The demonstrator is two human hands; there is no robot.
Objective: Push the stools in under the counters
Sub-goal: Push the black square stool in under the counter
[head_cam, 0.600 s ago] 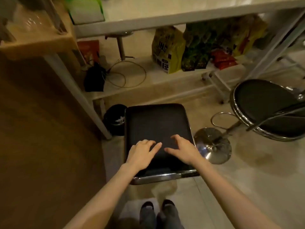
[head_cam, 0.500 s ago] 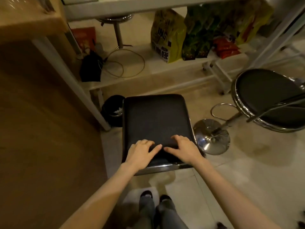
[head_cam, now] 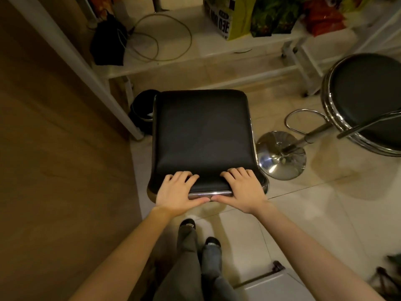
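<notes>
Two feet [head_cam: 199,233] on pale floor tiles [head_cam: 314,213], nearest the camera. Two bare forearms reach forward to one square stool [head_cam: 201,135] with a black padded seat. Left hand [head_cam: 175,193]: fingers curled over the seat's near edge, thumb along the chrome rim below, clamped on the stool. Right hand [head_cam: 244,190]: same grip, beside the left; the two thumb tips nearly meet at the rim's middle. The square stool stands on the floor in front of the white shelf frame [head_cam: 208,59], its far edge near the frame's lower rail, not yet beneath it. One round stool [head_cam: 366,101], black seat with chrome rim, stands at right, well apart; its chrome base disc [head_cam: 281,155] lies just beside the square stool's right edge. One small dark bin [head_cam: 141,111] sits at the square stool's far-left corner. Brown wooden panel [head_cam: 54,148] at left. On the shelf, farthest: one black bag [head_cam: 108,42], one looped cable [head_cam: 160,38], several snack packets [head_cam: 260,16].
</notes>
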